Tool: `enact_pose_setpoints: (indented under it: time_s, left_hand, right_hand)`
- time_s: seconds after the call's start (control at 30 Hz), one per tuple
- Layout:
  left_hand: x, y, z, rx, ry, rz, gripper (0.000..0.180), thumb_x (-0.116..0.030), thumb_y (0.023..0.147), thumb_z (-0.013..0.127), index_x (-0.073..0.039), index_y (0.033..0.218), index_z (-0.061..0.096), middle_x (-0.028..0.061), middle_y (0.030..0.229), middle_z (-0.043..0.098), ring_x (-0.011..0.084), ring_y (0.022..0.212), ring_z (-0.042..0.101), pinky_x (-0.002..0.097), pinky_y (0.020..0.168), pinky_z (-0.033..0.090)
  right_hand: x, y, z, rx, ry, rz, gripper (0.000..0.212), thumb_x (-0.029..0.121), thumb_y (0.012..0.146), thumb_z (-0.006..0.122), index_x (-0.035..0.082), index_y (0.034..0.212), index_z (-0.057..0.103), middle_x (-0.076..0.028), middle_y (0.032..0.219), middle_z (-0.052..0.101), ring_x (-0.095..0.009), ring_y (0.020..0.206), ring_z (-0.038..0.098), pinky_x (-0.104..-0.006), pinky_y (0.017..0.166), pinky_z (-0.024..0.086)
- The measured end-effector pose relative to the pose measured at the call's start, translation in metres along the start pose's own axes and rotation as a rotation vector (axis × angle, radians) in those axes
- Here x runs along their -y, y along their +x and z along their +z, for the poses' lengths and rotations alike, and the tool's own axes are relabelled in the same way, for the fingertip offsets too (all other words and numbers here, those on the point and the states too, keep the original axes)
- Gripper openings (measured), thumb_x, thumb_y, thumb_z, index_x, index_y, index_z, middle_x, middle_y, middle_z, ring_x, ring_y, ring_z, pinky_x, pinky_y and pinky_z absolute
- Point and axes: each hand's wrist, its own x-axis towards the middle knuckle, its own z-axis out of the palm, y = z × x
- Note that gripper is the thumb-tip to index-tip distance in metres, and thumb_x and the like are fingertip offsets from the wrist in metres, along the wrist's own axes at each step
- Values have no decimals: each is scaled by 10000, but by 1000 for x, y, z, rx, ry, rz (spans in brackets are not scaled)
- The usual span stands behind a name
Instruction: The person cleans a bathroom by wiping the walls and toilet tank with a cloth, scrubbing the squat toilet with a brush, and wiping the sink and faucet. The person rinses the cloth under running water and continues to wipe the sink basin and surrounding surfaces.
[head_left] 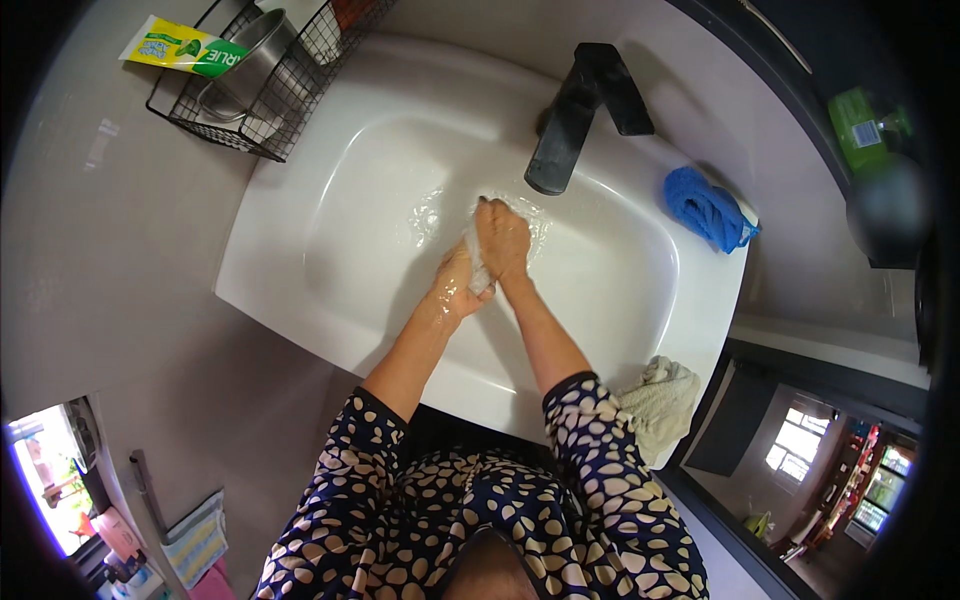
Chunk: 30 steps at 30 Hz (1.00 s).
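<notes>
Over the middle of the white sink [345, 260], my two hands are pressed together around a small wet white cloth [479, 268]. My left hand [456, 283] closes on its lower part, with water drops shining on the wrist. My right hand [504, 238] lies above it, fingers curled over the upper part of the cloth. Much of the cloth is hidden between the palms. Behind my hands, water ripples in the basin. A black faucet [565, 135] stands on the sink's far side, a little right of my right hand.
A rolled blue cloth [705, 208] rests on the right rim, and a crumpled beige cloth [662, 405] hangs over the near right corner. At the far left, a black wire basket [275, 125] holds a metal mug [250, 70] and a green-yellow packet [180, 46].
</notes>
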Motion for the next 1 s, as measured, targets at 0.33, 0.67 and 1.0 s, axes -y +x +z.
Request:
enact_pose_setpoints:
  time_s: [0.33, 0.67, 1.0]
  left_hand:
    - [17, 29, -38, -46, -53, 29, 399, -555, 843, 538, -157, 837, 561, -2, 759, 556, 148, 673, 518, 321, 545, 412]
    - [-20, -4, -43, -103, 195, 78, 883, -627, 849, 461, -108, 1464, 97, 211, 1449, 242, 347, 1344, 248, 570, 1038, 250]
    - [1, 28, -50, 642, -130, 118, 499, -498, 861, 558, -95, 1140, 463, 51, 1026, 536, 170, 894, 550, 336, 735, 483]
  right_hand:
    - [14, -57, 9, 42, -60, -97, 206, 257, 904, 487, 81, 817, 548, -154, 669, 569, -345, 650, 612, -455, 540, 475]
    - [-81, -43, 2, -71, -307, 432, 326, 107, 721, 615, 93, 1038, 538, -183, 993, 499, -378, 841, 527, -475, 722, 466]
    - [76, -72, -34, 230, 295, -135, 217, 92, 730, 509, 28, 936, 530, -161, 871, 508, -343, 864, 484, -403, 797, 413]
